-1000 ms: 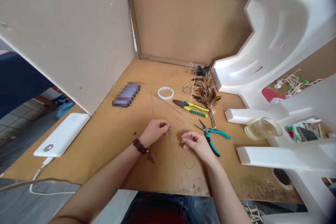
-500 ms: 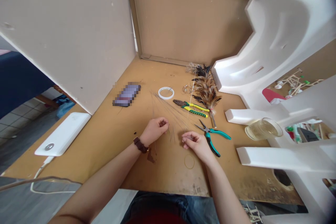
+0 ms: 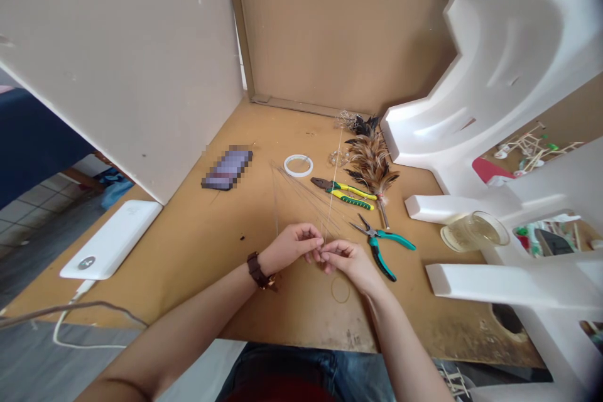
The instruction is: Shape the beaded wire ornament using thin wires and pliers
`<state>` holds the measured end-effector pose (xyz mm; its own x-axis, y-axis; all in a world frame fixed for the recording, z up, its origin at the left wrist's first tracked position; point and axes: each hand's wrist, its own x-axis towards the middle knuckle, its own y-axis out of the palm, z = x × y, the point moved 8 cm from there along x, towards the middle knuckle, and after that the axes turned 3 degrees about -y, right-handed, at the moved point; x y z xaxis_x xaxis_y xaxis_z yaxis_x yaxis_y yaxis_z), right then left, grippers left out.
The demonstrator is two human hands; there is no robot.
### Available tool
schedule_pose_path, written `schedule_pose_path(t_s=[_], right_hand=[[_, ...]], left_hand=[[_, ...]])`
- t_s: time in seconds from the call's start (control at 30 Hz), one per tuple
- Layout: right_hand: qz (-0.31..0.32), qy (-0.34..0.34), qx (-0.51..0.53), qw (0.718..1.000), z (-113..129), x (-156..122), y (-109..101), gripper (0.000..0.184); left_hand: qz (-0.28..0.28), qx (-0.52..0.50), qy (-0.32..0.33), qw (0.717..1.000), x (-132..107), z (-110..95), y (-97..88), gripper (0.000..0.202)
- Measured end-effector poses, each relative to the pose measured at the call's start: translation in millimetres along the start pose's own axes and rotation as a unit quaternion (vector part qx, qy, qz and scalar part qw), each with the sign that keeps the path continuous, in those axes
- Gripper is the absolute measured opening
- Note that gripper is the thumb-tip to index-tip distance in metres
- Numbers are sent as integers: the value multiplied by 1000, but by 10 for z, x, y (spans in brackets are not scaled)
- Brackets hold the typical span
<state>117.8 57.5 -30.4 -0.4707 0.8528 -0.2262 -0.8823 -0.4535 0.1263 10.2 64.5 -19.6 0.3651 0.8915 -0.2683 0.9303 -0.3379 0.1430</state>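
Over the brown table (image 3: 198,239), my left hand (image 3: 291,247) and my right hand (image 3: 347,260) meet fingertip to fingertip. Both pinch the lower end of one thin wire (image 3: 332,183) that stands up and leans away from me. More thin wires (image 3: 301,195) lie fanned on the table just beyond my fingers. Teal-handled needle-nose pliers (image 3: 382,246) lie just right of my right hand. A brown watch strap circles my left wrist.
Yellow-green pliers (image 3: 346,193), a white tape ring (image 3: 298,166), a feather bundle (image 3: 370,160) and a phone (image 3: 227,169) lie further back. A glass (image 3: 473,230) sits among white foam pieces (image 3: 494,75) at right. A white power bank (image 3: 112,239) lies left. A rubber band (image 3: 340,289) lies near me.
My left hand has moved right to join my right hand. A single wire now stands raised between their fingertips, where before the hands were apart.
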Motion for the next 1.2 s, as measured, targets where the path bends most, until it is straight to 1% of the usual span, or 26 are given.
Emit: schedule_pose_path(t_s=[0.17, 0.23, 0.3, 0.37, 0.43, 0.47, 0.53, 0.6, 0.67, 0.77, 0.83, 0.9, 1.07, 1.13, 1.2], right_hand=[[-15, -15, -45, 999, 19, 0, -11, 25], [-19, -29, -70, 997, 23, -4, -8, 21], [-23, -56, -124, 990, 40, -11, -7, 16], [-31, -99, -210, 972, 99, -27, -9, 12], [-36, -149, -288, 945, 199, -57, 5, 12], [-30, -171, -313, 934, 253, -76, 24, 13], [-9, -204, -336, 919, 355, -117, 72, 17], [12, -218, -350, 911, 425, -149, 107, 20], [13, -225, -370, 901, 458, -163, 110, 22], [3, -224, -413, 883, 413, -144, 90, 23], [-3, -218, -442, 870, 348, -117, 72, 23], [-7, -212, -456, 864, 295, -93, 58, 24], [-12, -197, -439, 877, 265, -63, 93, 24], [-8, -195, -434, 880, 282, -74, 118, 25], [-7, -188, -431, 883, 316, -115, 77, 23]], left_hand=[[-2, 8, 22, 1000, -19, -31, 37, 27], [0, 14, 22, 1000, -25, -25, 57, 25], [-4, 33, 35, 999, -31, -38, 61, 24], [-16, 68, 77, 995, -48, -109, 49, 23], [-25, 102, 126, 986, -80, -203, 45, 21], [-23, 108, 139, 984, -96, -236, 52, 20], [-4, 96, 137, 986, -116, -261, 81, 17], [13, 78, 135, 988, -136, -279, 114, 16], [6, 95, 161, 982, -161, -324, 128, 14], [-34, 179, 213, 960, -179, -373, 125, 13], [-46, 232, 218, 947, -155, -348, 130, 15], [-51, 258, 211, 941, -122, -307, 126, 16], [-57, 260, 218, 939, -102, -278, 116, 19], [-61, 249, 212, 943, -99, -271, 104, 20], [-66, 223, 196, 953, -91, -258, 80, 19]])
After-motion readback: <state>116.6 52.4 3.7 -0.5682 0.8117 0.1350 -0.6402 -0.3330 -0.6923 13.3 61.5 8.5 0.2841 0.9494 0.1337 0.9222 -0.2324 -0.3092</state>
